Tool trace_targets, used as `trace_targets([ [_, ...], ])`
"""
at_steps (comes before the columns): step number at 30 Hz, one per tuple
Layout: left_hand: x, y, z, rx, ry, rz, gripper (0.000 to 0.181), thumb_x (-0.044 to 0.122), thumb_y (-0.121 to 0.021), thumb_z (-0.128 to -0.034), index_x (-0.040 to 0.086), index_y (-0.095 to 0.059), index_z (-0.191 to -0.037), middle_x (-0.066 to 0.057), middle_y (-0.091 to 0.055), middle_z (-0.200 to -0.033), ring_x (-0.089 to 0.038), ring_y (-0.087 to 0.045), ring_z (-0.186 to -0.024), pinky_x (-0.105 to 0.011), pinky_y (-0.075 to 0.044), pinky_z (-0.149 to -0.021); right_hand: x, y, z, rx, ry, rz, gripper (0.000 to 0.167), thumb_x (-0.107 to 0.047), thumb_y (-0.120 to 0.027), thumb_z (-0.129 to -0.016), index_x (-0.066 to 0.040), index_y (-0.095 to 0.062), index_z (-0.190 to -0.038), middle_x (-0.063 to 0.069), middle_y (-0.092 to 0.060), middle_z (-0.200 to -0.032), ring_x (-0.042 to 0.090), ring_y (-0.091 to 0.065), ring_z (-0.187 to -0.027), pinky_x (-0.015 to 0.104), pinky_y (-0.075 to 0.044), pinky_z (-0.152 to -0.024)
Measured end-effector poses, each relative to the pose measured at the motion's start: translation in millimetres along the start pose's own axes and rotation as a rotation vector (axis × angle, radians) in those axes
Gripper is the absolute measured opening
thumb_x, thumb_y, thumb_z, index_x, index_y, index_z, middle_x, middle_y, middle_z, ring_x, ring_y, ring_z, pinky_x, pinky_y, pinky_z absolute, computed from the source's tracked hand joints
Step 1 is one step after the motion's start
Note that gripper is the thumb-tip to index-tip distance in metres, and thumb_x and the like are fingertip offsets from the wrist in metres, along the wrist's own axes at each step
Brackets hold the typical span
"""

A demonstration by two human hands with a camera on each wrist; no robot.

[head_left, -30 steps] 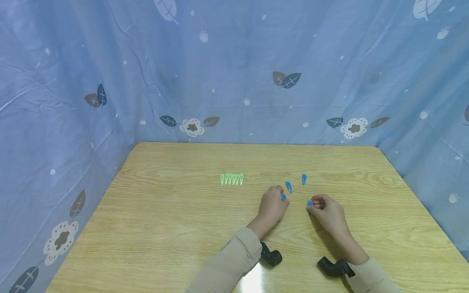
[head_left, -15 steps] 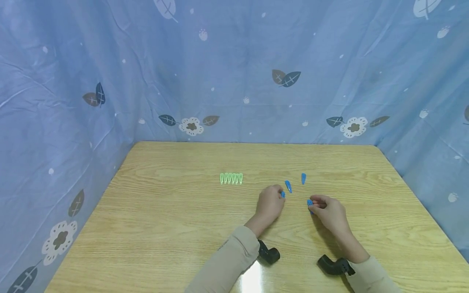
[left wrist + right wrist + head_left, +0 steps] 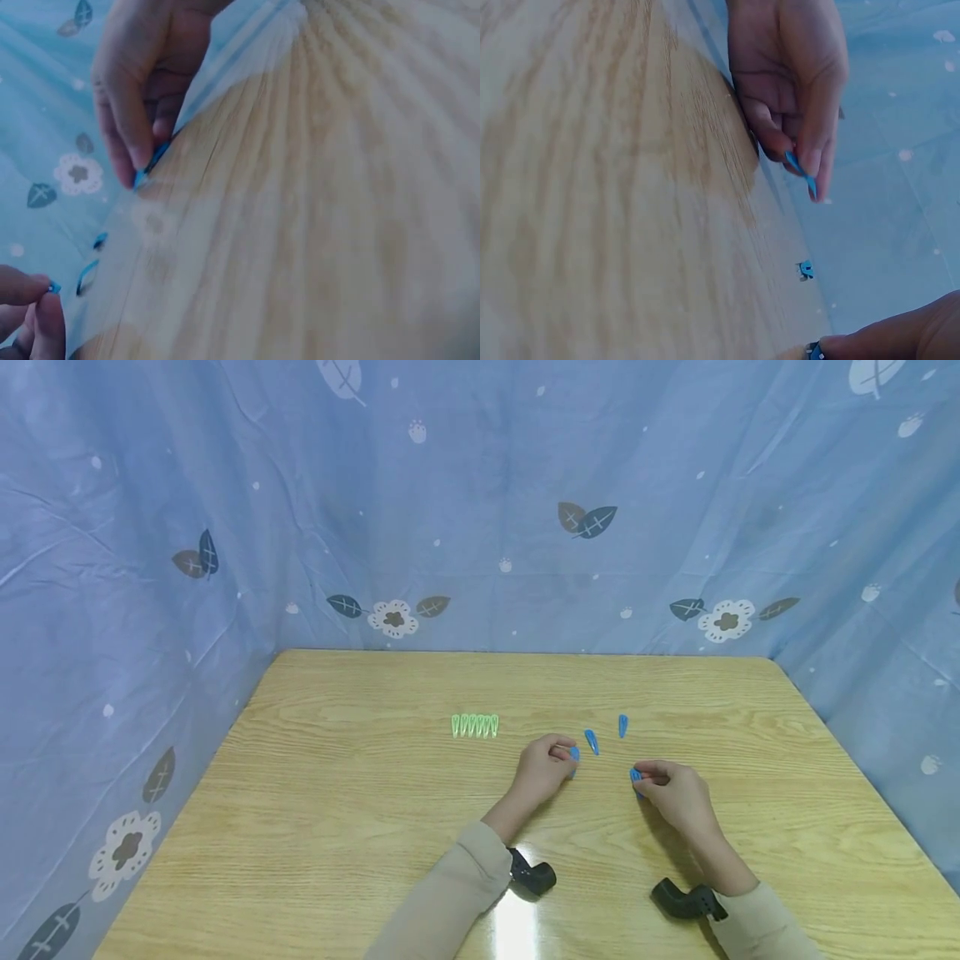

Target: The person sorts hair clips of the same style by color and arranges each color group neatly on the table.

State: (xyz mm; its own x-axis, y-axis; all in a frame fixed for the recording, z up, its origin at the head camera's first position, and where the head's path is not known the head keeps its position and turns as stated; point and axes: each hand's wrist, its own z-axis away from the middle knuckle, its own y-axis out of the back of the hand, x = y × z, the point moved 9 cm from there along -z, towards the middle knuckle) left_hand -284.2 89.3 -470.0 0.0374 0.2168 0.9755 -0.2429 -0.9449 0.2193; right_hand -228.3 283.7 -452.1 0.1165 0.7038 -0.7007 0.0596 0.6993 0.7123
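My left hand (image 3: 538, 772) pinches a blue snap hair clip (image 3: 574, 761) between thumb and fingers, just above or at the table. To its right my right hand (image 3: 681, 797) pinches a second blue hair clip (image 3: 635, 777), gripped partly behind the thumb and fingertips. The left wrist view shows the left hand (image 3: 150, 82) with a blue clip (image 3: 154, 163) at its fingertips. In the right wrist view the right hand (image 3: 795, 82) holds its clip (image 3: 801, 172) by the middle. Beyond the hands lie two loose blue hair clips, one slanted (image 3: 592, 742) and one upright (image 3: 623, 726).
Several light green hair clips (image 3: 475, 726) lie side by side in a neat row, left of the blue ones. The wooden table (image 3: 337, 793) meets a blue patterned curtain (image 3: 465, 527) at the back and sides. Black wrist mounts (image 3: 534, 875) hang below the sleeves.
My left hand has drawn back a little to the left with its blue hair clip, which now shows more fully. The right hand stays nearly still. The loose clips have not moved.
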Motion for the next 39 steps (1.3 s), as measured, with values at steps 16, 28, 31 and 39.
trace_targets([
  [16, -19.1, 72.6, 12.8, -0.038, 0.016, 0.077, 0.029, -0.006, -0.065, -0.085, -0.003, -0.06, -0.113, -0.006, -0.055, -0.087, -0.012, -0.057, -0.072, -0.028, -0.057, -0.068, 3, -2, 0.0, -0.032, -0.009, -0.027, 0.031, -0.009, -0.065, -0.089, 0.008, -0.063, -0.116, 0.016, -0.067, -0.098, 0.028, -0.065, -0.089, 0.021, -0.049, -0.063],
  [28, -39.6, 150.4, 24.1, 0.074, 0.1, 0.025, 0.028, -0.001, -0.063, -0.0884, -0.002, -0.058, -0.116, -0.009, -0.056, -0.091, -0.016, -0.059, -0.076, -0.027, -0.056, -0.072, 2, -2, 0.6, -0.026, 0.006, -0.037, 0.031, -0.007, -0.064, -0.089, 0.009, -0.063, -0.116, 0.016, -0.066, -0.098, 0.029, -0.064, -0.091, 0.02, -0.048, -0.064],
  [31, -41.3, 162.7, 27.0, 0.106, 0.114, 0.006, 0.028, -0.002, -0.063, -0.0883, -0.002, -0.059, -0.116, -0.01, -0.058, -0.09, -0.018, -0.061, -0.076, -0.026, -0.056, -0.071, 3, -1, 0.6, -0.024, 0.005, -0.038, 0.031, -0.007, -0.064, -0.089, 0.009, -0.063, -0.116, 0.017, -0.066, -0.099, 0.03, -0.064, -0.091, 0.02, -0.048, -0.065],
  [39, -36.0, 174.2, 31.9, 0.15, 0.106, -0.079, 0.026, -0.005, -0.061, -0.0863, -0.006, -0.059, -0.112, -0.008, -0.06, -0.08, -0.016, -0.062, -0.066, -0.022, -0.054, -0.063, 4, -3, 0.2, -0.031, -0.006, -0.044, 0.032, -0.008, -0.064, -0.089, 0.008, -0.063, -0.116, 0.016, -0.066, -0.1, 0.029, -0.063, -0.092, 0.02, -0.048, -0.064],
])
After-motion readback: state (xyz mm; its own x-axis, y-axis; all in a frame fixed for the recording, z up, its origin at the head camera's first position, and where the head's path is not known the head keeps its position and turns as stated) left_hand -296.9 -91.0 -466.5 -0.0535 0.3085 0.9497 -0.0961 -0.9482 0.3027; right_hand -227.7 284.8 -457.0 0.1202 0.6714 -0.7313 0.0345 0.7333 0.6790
